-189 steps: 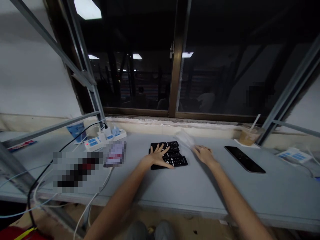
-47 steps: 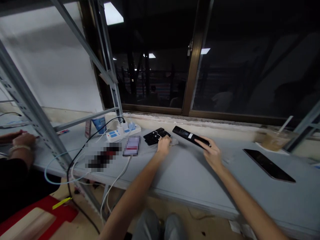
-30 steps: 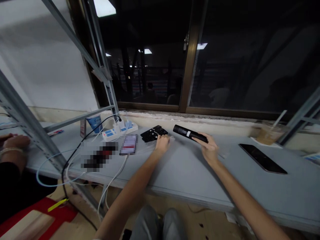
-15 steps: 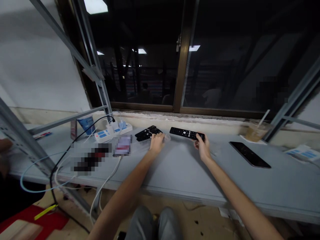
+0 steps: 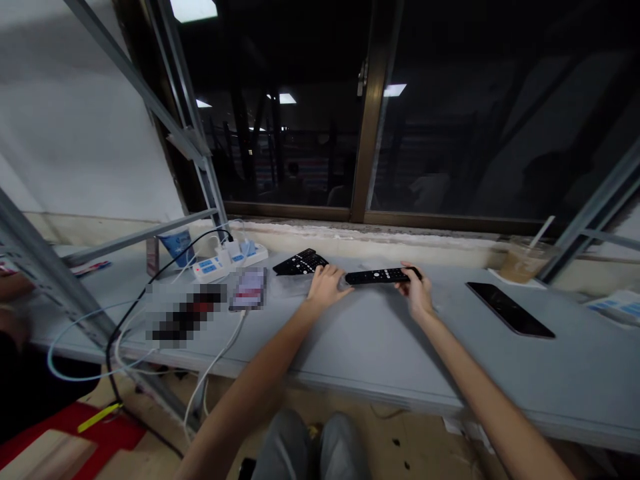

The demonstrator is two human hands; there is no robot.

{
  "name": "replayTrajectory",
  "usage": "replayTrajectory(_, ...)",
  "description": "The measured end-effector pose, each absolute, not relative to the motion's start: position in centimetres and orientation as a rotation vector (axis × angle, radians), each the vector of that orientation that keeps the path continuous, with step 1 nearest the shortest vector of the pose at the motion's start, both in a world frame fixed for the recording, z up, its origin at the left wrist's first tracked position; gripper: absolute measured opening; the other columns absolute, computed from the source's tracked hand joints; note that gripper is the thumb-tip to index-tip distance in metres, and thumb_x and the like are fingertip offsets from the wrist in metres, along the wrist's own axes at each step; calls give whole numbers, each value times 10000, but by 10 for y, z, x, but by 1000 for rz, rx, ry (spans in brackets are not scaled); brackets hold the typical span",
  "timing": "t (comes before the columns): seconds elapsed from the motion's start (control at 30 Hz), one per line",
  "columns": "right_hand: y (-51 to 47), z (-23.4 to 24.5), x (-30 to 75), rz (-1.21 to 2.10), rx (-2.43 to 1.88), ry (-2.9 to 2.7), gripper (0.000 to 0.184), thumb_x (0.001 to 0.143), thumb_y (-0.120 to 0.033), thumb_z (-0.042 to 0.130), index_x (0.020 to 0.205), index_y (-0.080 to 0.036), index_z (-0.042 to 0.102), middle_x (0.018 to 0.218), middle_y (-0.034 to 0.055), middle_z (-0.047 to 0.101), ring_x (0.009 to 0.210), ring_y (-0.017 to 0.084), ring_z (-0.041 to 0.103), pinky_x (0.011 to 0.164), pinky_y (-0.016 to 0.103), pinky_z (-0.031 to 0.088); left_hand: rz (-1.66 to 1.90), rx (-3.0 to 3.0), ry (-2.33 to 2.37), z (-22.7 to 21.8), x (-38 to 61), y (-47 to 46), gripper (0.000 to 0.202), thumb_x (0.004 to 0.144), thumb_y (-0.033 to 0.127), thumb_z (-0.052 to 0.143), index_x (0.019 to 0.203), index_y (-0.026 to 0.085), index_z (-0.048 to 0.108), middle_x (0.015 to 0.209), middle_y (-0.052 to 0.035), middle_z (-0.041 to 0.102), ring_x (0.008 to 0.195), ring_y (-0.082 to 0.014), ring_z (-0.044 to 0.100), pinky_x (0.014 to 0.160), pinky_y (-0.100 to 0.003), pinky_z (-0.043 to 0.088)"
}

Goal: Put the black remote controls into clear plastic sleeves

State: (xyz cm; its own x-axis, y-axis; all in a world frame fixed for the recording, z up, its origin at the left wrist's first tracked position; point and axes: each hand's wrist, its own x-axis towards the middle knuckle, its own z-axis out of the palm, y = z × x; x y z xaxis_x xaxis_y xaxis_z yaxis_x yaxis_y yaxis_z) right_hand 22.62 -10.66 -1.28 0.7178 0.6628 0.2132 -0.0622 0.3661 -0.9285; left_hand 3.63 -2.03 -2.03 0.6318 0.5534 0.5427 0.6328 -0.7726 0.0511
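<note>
My right hand grips the right end of a black remote control, held level with its buttons up, just above the grey table. My left hand is closed beside the remote's left end, its fingers around a small pale clear thing I cannot make out. A short stack of other black remotes lies on the table just behind and left of my left hand.
A white power strip with chargers and cables, a phone on a cable and a blue cup sit at the left. A dark phone and an iced drink with a straw are at the right. Another person's arm shows at far left.
My right hand lifted one remote off the stack, turned it from back-up to buttons-up, and brought it toward my left hand. My left hand left the stack and closed near the remote's left end.
</note>
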Motion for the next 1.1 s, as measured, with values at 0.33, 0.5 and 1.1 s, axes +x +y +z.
replayTrajectory(0.33, -109, -11, 237, 469, -1086, -572, 238, 581, -288, 533, 777, -170, 600, 451, -79, 438, 308, 62, 396, 279, 172, 182, -858, -2775, -915, -18, 37, -18, 322, 779, 485, 569, 940, 207, 593, 955, -34, 601, 945, -195, 507, 862, -345, 285)
replayTrajectory(0.5, -109, -13, 236, 462, -1130, -635, 253, 610, -296, 534, 821, -174, 605, 442, -81, 439, 315, 68, 404, 284, 171, 216, -913, -2859, -789, -18, 36, -19, 351, 765, 499, 578, 967, 212, 588, 957, -25, 605, 927, -180, 523, 874, -340, 280)
replayTrajectory(1.1, -112, -19, 209, 784, -1228, -1130, 481, 739, -536, 507, 1093, -213, 548, 777, 9, 618, 379, 87, 546, 260, 163, 320, -763, -2887, -912, -19, 40, -32, 290, 720, 358, 599, 947, 199, 514, 965, -41, 601, 883, -200, 583, 779, -298, 424)
